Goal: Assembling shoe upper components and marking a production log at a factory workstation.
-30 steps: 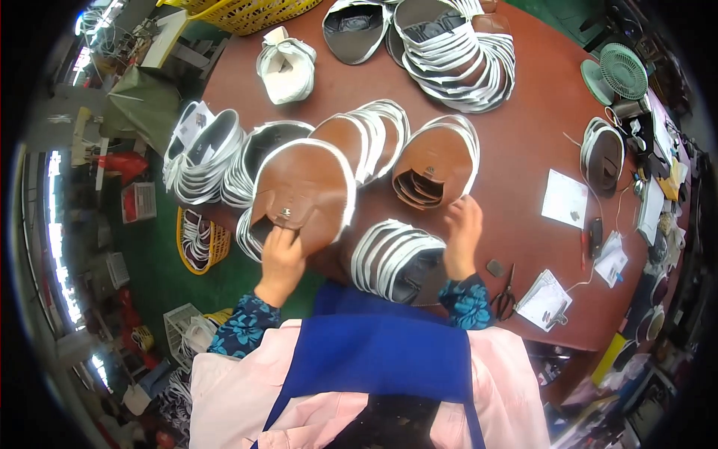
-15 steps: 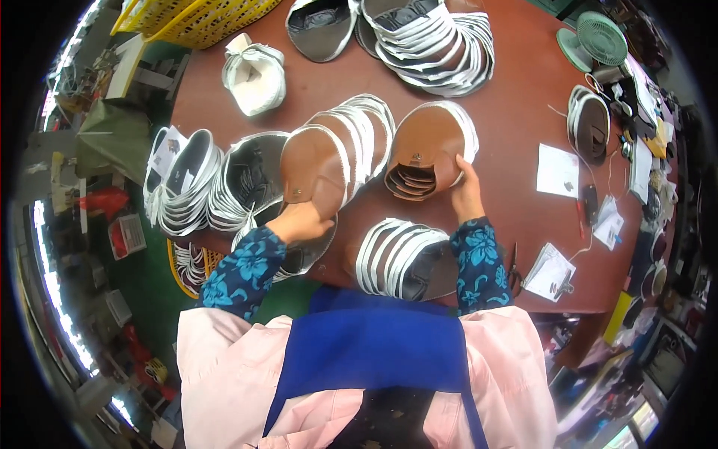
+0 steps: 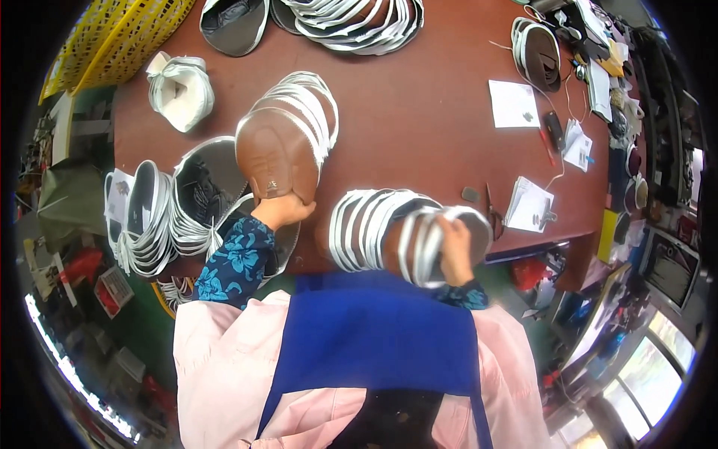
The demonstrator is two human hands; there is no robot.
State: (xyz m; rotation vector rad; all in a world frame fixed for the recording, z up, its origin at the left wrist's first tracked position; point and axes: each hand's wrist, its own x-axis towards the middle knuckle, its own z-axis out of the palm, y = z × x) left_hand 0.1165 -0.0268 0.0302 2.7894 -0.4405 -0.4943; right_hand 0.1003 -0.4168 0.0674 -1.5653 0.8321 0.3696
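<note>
Brown leather shoe uppers (image 3: 275, 153) with white edging fan out in a stack left of the table's middle. My left hand (image 3: 284, 210) is closed on the near end of this stack. By the table's front edge, my right hand (image 3: 454, 251) grips a small bunch of shoe uppers (image 3: 421, 243), smeared by motion, with the white edges and a grey lining showing. That bunch is against the right end of a row of nested shoe uppers (image 3: 360, 228); whether it rests on them I cannot tell.
Tied bundles of dark-lined uppers (image 3: 198, 187) stand at the table's left edge. More uppers (image 3: 359, 22) lie at the far side, near a white bundle (image 3: 181, 93) and a yellow basket (image 3: 123, 45). Scissors (image 3: 492, 209), paper slips (image 3: 529, 203) and a white sheet (image 3: 513, 103) lie right.
My right hand has brought its brown uppers from mid-table down to the front row, turning them over. My left hand still holds its stack. The whole view has shifted.
</note>
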